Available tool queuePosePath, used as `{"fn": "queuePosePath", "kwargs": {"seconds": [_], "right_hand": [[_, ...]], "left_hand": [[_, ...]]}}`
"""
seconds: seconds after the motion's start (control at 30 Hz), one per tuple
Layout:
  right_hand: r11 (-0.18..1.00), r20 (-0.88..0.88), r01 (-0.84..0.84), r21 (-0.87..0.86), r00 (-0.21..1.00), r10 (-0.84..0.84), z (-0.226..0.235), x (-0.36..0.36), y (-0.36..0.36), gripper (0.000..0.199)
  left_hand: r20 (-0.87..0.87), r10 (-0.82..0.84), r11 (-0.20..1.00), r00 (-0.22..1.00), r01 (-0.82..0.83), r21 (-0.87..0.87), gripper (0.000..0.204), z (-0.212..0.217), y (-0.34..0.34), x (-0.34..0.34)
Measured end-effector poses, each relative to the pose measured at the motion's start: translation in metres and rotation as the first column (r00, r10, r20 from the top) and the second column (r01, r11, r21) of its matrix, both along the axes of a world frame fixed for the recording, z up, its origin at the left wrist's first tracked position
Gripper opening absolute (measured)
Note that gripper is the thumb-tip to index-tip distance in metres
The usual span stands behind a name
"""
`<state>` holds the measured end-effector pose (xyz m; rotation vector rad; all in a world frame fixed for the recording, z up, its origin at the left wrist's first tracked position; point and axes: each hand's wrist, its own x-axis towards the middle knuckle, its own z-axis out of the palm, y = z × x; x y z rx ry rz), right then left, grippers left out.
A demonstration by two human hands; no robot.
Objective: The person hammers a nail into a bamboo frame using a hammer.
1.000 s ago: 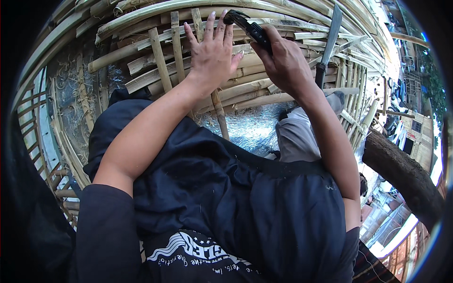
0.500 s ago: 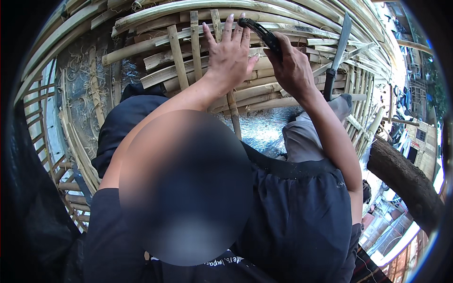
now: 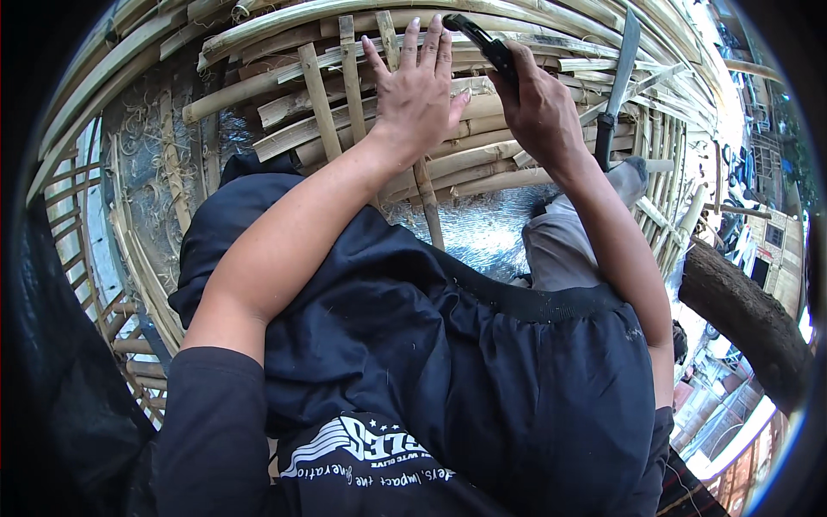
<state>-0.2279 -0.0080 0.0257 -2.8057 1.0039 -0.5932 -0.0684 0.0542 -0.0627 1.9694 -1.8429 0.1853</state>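
My left hand (image 3: 415,96) lies with fingers spread, palm down, over split bamboo strips. Upright under and beside its fingers stand several narrow bamboo slats (image 3: 351,77), laid across the longer bamboo strips (image 3: 478,129). To its right, my right hand (image 3: 543,112) is closed round a slim black hand tool (image 3: 485,43) with slots along its body. The tool's far end reaches up and left, close to the left fingertips; whether it touches the bamboo I cannot tell. Its exact kind does not show clearly.
A long-bladed machete (image 3: 622,73) with a black handle lies right of my right hand. Below it shows a foot in a grey covering (image 3: 629,179). Curled bamboo shavings (image 3: 146,129) litter the left side. A thick brown log (image 3: 745,319) slants at the right.
The tool and my right hand have shifted slightly, with the tool's far end a little higher in view. My left hand stays spread in nearly the same place.
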Motion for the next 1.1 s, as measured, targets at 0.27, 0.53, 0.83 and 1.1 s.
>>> {"fn": "queuePosePath", "kwargs": {"seconds": [0.27,0.53,0.83,1.1], "right_hand": [[1.000,-0.042,0.016,0.007,0.999,-0.015,0.002,0.005,0.005,0.032],[1.000,-0.040,0.004,0.004,0.999,-0.004,0.003,0.005,0.006,0.032],[0.997,-0.118,0.064,0.041,0.991,-0.059,-0.004,0.003,0.010,0.031],[0.996,-0.109,0.072,0.054,0.992,-0.066,0.003,0.005,0.009,0.030]], "left_hand": [[0.019,-0.003,1.000,1.000,0.003,0.003,0.084,0.002,0.001,0.000],[0.001,-0.010,1.000,1.000,0.010,0.030,0.084,0.004,0.000,-0.001],[0.026,0.004,1.000,1.000,-0.004,0.024,0.081,0.005,0.000,-0.002],[0.031,0.005,1.000,1.000,-0.005,-0.011,0.080,0.002,0.001,-0.001]]}}
